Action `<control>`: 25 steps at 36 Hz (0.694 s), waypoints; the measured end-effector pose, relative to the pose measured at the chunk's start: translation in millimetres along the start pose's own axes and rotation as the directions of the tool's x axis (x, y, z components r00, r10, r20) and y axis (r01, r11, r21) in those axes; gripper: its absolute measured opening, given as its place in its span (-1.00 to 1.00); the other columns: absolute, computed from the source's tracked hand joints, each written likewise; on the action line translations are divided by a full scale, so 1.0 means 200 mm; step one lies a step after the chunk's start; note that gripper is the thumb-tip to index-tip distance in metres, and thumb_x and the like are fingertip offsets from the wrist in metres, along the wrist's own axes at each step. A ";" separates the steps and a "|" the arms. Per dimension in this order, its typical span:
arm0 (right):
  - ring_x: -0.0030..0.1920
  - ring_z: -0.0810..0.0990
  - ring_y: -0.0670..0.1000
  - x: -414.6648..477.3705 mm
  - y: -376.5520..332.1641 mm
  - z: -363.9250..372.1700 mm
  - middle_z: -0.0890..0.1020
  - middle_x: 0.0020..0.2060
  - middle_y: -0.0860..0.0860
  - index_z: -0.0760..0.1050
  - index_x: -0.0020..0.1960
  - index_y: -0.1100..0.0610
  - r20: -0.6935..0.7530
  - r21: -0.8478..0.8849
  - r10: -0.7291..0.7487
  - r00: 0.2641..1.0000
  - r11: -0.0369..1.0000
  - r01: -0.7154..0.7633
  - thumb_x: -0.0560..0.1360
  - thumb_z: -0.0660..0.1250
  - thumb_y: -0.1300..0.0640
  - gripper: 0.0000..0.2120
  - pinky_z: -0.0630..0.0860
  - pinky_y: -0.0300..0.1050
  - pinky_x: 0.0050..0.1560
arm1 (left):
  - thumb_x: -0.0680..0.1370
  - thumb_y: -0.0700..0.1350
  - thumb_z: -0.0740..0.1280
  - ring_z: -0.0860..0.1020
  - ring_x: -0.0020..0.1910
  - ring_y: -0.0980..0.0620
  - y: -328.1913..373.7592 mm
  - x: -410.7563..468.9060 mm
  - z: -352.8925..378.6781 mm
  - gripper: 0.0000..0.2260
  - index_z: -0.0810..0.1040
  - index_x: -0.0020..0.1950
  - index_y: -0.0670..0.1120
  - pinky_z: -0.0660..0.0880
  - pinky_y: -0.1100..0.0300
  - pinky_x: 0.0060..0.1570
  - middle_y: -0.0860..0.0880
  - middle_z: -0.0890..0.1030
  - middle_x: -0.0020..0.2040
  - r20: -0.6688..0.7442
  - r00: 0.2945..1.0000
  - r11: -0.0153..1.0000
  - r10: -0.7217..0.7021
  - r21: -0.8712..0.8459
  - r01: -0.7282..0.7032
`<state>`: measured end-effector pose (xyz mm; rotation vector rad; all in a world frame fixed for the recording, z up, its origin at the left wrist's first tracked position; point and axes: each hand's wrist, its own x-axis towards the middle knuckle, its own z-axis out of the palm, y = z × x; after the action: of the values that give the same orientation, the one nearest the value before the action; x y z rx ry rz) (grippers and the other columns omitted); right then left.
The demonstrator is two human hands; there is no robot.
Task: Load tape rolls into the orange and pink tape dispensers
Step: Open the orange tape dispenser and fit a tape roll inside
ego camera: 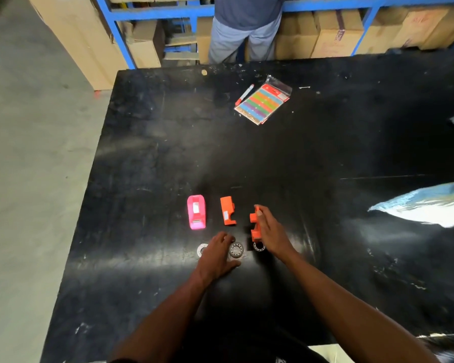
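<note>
On the black table, the right hand grips an orange dispenser, partly hiding it. The left hand lies loosely open over tape rolls, covering part of one beside the pink dispenser.

Black table, dispensers, tape rolls, marker

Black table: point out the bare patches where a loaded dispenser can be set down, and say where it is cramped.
Bare patches on the black table: the wide middle between the colourful packet and the dispensers, and the left side beyond the pink dispenser. Cramped: the near strip, where the orange dispensers, the tape rolls, the left hand and the right hand bunch together.
</note>
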<state>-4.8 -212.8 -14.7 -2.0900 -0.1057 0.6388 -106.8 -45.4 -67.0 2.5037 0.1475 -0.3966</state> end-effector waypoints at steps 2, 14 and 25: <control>0.13 0.59 0.03 -0.02 -0.01 0.01 0.61 0.14 -0.03 0.35 0.45 -0.06 0.029 -0.012 -0.002 1.000 1.000 0.002 0.70 0.01 -0.10 -0.63 0.49 -0.01 0.23 | 0.39 0.09 0.46 0.47 0.17 -0.05 0.02 0.00 0.00 -0.52 0.47 0.23 -0.05 0.44 0.11 0.08 -0.04 0.46 0.18 -0.022 1.000 1.000 0.001 0.012 0.000; 0.13 0.64 0.00 -0.12 0.15 0.10 0.63 0.19 -0.10 0.27 0.41 -0.29 0.209 -0.222 -0.057 0.976 0.969 0.104 0.61 -0.04 -0.35 -0.57 0.54 0.01 0.20 | 0.41 0.11 0.40 0.62 -0.01 -0.01 0.14 0.01 -0.14 -0.69 0.50 0.08 0.03 0.55 0.11 0.02 0.03 0.64 0.04 -0.038 0.999 0.984 -0.023 -0.179 0.016; 0.08 0.65 -0.12 -0.12 0.09 0.13 0.66 0.13 -0.15 0.34 0.37 -0.30 0.155 -0.096 -0.083 0.984 0.991 0.098 0.66 -0.04 -0.26 -0.65 0.54 -0.10 0.16 | 0.40 0.18 0.48 0.64 -0.01 0.12 0.11 0.00 -0.26 -0.56 0.56 0.20 0.04 0.59 0.17 0.07 0.07 0.66 0.07 0.000 1.000 0.942 -0.010 -0.335 0.010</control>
<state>-42.1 -211.0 -31.8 -2.1200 -0.3240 0.7493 -89.5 -32.8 -14.6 2.1682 0.2101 -0.3414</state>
